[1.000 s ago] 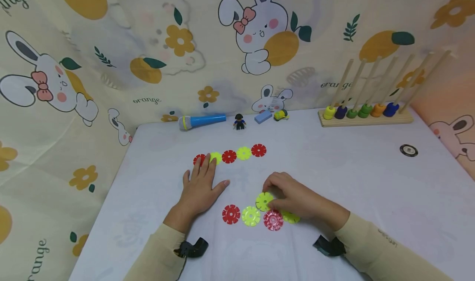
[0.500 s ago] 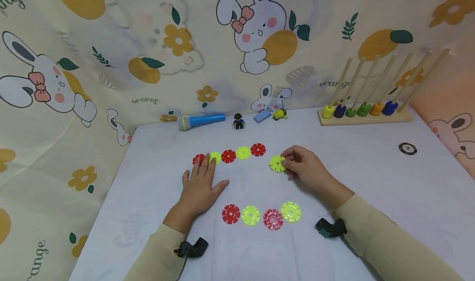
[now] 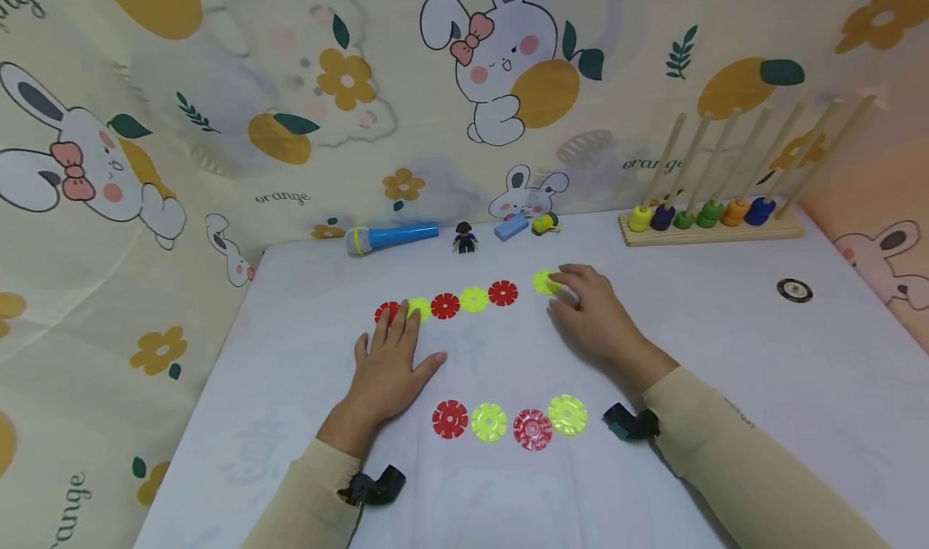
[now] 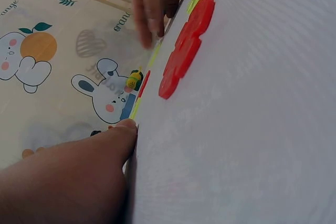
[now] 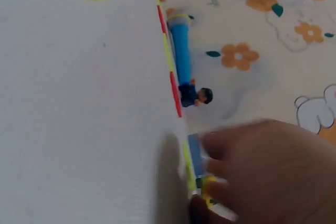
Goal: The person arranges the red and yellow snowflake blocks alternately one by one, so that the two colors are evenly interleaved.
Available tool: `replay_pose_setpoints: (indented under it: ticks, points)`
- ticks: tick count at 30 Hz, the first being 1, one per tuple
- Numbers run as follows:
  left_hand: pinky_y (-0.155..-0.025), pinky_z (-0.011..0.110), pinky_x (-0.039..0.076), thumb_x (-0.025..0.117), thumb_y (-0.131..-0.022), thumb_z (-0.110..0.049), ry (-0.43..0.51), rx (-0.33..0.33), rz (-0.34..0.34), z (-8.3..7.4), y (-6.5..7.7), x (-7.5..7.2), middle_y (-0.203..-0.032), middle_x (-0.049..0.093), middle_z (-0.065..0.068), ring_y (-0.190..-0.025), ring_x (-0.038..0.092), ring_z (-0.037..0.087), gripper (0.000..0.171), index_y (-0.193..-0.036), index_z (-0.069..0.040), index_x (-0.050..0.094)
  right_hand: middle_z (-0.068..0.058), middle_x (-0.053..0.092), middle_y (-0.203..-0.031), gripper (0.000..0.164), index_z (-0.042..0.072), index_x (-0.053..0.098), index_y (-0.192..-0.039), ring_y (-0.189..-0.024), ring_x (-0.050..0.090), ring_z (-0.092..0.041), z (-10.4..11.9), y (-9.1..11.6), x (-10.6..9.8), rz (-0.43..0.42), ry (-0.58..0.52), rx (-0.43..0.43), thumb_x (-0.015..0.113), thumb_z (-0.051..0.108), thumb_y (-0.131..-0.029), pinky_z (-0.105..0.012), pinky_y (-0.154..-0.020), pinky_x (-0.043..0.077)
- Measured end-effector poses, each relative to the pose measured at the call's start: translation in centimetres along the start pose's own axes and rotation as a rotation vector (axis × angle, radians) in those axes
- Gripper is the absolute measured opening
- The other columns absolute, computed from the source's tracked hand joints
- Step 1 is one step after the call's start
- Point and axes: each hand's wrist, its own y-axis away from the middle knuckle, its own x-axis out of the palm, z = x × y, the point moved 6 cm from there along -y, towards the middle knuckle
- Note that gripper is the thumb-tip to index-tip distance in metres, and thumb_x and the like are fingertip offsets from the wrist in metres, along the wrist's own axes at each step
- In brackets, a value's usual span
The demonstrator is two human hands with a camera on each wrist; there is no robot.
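A back row of notched plastic discs alternates red and yellow: a red disc [image 3: 386, 313], a yellow disc [image 3: 418, 309], a second red disc [image 3: 445, 305], a second yellow disc [image 3: 474, 299] and a third red disc [image 3: 503, 293]. My left hand [image 3: 388, 376] lies flat with its fingertips over the two leftmost discs, partly covering them. Right of the row, across a gap, another yellow disc [image 3: 543, 282] lies flat on the table. My right hand [image 3: 598, 315] is over its right edge, thumb and fingers spread apart; the right wrist view shows those fingers blurred.
Nearer me lie a red disc [image 3: 450, 419], a yellow disc [image 3: 489, 422], a pinkish-red disc [image 3: 533, 429] and a yellow disc [image 3: 568, 415]. Behind are a toy microphone [image 3: 395, 237], a figure [image 3: 465, 239], a blue block [image 3: 511, 227], a peg rack [image 3: 711, 230] and a black-white chip [image 3: 794, 290].
My right hand has carried a yellow disc from the front group to the right of the back row, set it flat and loosened its fingers. My left hand stays in place.
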Motion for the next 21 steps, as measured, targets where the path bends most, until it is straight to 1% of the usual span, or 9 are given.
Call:
replay_pose_setpoints:
  ticks: [1, 3, 5, 7, 10, 12, 15, 17, 21]
  points:
    - [-0.105, 0.065, 0.008, 0.047, -0.081, -0.075, 0.003, 0.001, 0.0, 0.0, 0.0, 0.0, -0.159, 0.008, 0.005, -0.143, 0.001, 0.03, 0.096, -0.155, -0.019, 0.017, -0.008, 0.034, -0.148, 0.05, 0.013, 0.048, -0.14, -0.135, 0.029, -0.03, 0.3, 0.0, 0.3, 0.032, 0.074, -0.035, 0.061, 0.028, -0.094, -0.051, -0.103, 0.033]
    - [-0.104, 0.065, 0.008, 0.047, -0.081, -0.074, 0.011, 0.004, 0.0, 0.0, 0.0, -0.1, -0.159, 0.008, 0.005, -0.143, 0.002, 0.03, 0.096, -0.155, -0.019, 0.018, -0.006, 0.029, -0.153, 0.055, 0.013, 0.046, -0.143, -0.141, 0.018, -0.03, 0.7, 0.1, 0.9, 0.096, 0.187, -0.079, 0.061, 0.032, -0.094, -0.054, -0.107, 0.025]
    - [-0.104, 0.065, 0.008, 0.047, -0.082, -0.074, 0.013, 0.006, 0.003, 0.0, 0.0, -0.2, -0.159, 0.008, 0.005, -0.143, 0.002, 0.031, 0.096, -0.155, -0.019, 0.018, -0.006, 0.026, -0.155, 0.058, 0.012, 0.043, -0.145, -0.142, 0.014, -0.029, 1.0, 0.2, 1.3, 0.143, 0.236, -0.099, 0.061, 0.035, -0.094, -0.057, -0.108, 0.019]
    - [-0.104, 0.065, 0.008, 0.047, -0.082, -0.074, 0.011, 0.004, 0.005, 0.0, 0.0, -0.2, -0.159, 0.008, 0.006, -0.143, 0.001, 0.031, 0.096, -0.155, -0.019, 0.018, -0.004, 0.025, -0.155, 0.061, 0.013, 0.044, -0.145, -0.143, 0.013, -0.027, 1.3, 0.3, 1.4, 0.159, 0.243, -0.095, 0.062, 0.037, -0.093, -0.059, -0.107, 0.017]
    - [-0.105, 0.065, 0.009, 0.047, -0.081, -0.074, 0.004, 0.001, 0.005, 0.0, 0.1, -0.2, -0.159, 0.008, 0.006, -0.143, 0.001, 0.031, 0.096, -0.155, -0.019, 0.017, -0.003, 0.026, -0.155, 0.065, 0.015, 0.041, -0.146, -0.143, 0.012, -0.026, 1.6, 0.2, 1.7, 0.165, 0.246, -0.094, 0.064, 0.041, -0.091, -0.062, -0.105, 0.018]
    - [-0.105, 0.065, 0.008, 0.048, -0.081, -0.074, 0.009, 0.0, 0.002, 0.1, 0.1, -0.3, -0.159, 0.008, 0.006, -0.143, 0.001, 0.031, 0.096, -0.154, -0.019, 0.018, -0.003, 0.027, -0.154, 0.069, 0.016, 0.039, -0.147, -0.143, 0.014, -0.027, 1.7, 0.1, 1.8, 0.159, 0.263, -0.106, 0.064, 0.043, -0.09, -0.062, -0.104, 0.022]
    - [-0.104, 0.065, 0.009, 0.049, -0.081, -0.074, 0.014, 0.0, -0.002, 0.1, 0.1, -0.3, -0.159, 0.009, 0.005, -0.143, 0.002, 0.031, 0.096, -0.154, -0.019, 0.019, -0.005, 0.028, -0.153, 0.072, 0.017, 0.036, -0.149, -0.142, 0.016, -0.028, 1.7, -0.2, 2.1, 0.154, 0.304, -0.129, 0.064, 0.047, -0.089, -0.059, -0.099, 0.027]
    - [-0.104, 0.065, 0.009, 0.05, -0.081, -0.073, 0.017, 0.0, -0.001, 0.0, 0.1, -0.3, -0.159, 0.009, 0.006, -0.143, 0.002, 0.031, 0.096, -0.154, -0.019, 0.019, -0.004, 0.027, -0.154, 0.072, 0.018, 0.037, -0.148, -0.142, 0.015, -0.028, 1.8, -0.3, 2.3, 0.162, 0.327, -0.134, 0.062, 0.049, -0.089, -0.056, -0.096, 0.029]
    - [-0.104, 0.065, 0.009, 0.051, -0.08, -0.073, 0.015, 0.004, -0.006, -0.1, 0.2, -0.4, -0.159, 0.01, 0.006, -0.143, 0.003, 0.031, 0.097, -0.154, -0.019, 0.019, 0.0, 0.024, -0.156, 0.07, 0.019, 0.038, -0.148, -0.143, 0.01, -0.027, 2.0, -0.5, 2.6, 0.181, 0.342, -0.123, 0.06, 0.051, -0.089, -0.052, -0.092, 0.03]
